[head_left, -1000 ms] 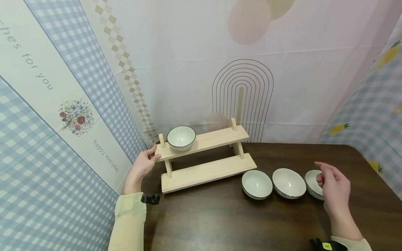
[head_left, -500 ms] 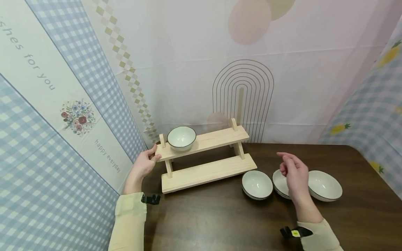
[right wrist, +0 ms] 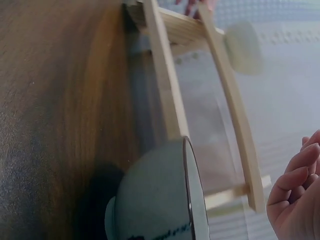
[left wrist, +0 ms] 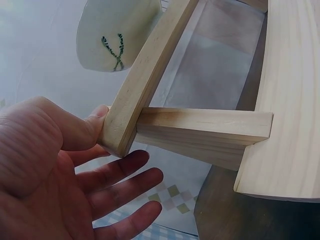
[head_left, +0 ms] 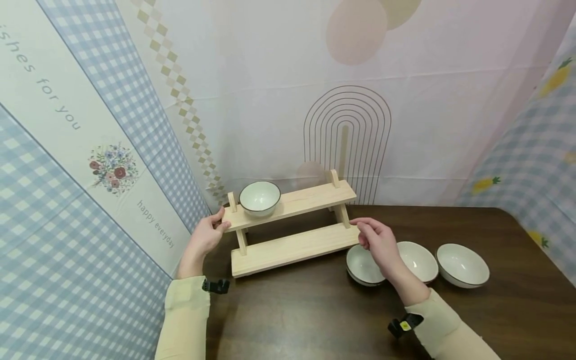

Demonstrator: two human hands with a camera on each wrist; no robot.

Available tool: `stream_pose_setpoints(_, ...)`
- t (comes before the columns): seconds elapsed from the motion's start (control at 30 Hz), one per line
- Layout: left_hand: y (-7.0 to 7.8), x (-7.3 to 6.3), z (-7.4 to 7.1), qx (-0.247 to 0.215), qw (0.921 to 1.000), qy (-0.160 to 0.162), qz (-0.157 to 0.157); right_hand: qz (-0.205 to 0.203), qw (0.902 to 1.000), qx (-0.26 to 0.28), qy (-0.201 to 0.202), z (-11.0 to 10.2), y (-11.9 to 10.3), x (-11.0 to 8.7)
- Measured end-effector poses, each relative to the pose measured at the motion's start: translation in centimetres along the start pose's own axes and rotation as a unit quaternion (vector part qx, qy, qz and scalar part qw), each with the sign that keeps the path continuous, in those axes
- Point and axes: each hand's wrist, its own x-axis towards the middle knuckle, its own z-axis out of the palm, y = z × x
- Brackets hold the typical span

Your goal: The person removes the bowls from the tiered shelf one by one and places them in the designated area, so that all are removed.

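Note:
A two-tier pale wooden shelf (head_left: pixel 297 245) stands on the table, with a dark-rimmed white bowl (head_left: pixel 260 197) at the left of its upper board. My left hand (head_left: pixel 208 234) holds that board's left end; in the left wrist view the thumb and index finger pinch the board (left wrist: pixel 145 82) while the other fingers spread loose. Beside the shelf's right end, my right hand (head_left: pixel 380 245) hovers over the nearest bowl (head_left: pixel 363 270) of a row, fingers loosely curled around nothing. In the right wrist view the hand (right wrist: pixel 300 192) is apart from both this bowl (right wrist: pixel 155 195) and the shelf.
Two more white bowls, a middle one (head_left: pixel 418 262) and a right one (head_left: pixel 463 265), continue the row on the dark wooden table (head_left: pixel 292 320). A patterned cloth (head_left: pixel 270 100) hangs behind the table, with a blue checked cloth (head_left: pixel 90 280) along the left side.
My right hand has moved left from above the rightmost bowl, past the middle one, to the bowl nearest the shelf. My left hand has stayed on the shelf.

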Motion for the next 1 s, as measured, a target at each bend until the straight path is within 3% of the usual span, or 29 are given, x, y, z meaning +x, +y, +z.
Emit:
stream_pose_setpoints(0.47,-0.2,0.2,0.0,0.004,1.0,-0.004,0.0,-0.016,0.9926,-0.056,-0.107,4.9,-1.8,2.3)
stream_pose_setpoints(0.73,0.0,0.2,0.3,-0.006,0.9999,0.0,-0.013,-0.034,0.9869,-0.083,-0.134,7.7,-3.4,5.6)
stream_pose_setpoints(1.0,0.3,0.1,0.8,-0.013,0.9997,0.014,-0.013,-0.057,0.9723,-0.173,-0.146,9.2,-4.6,8.6)
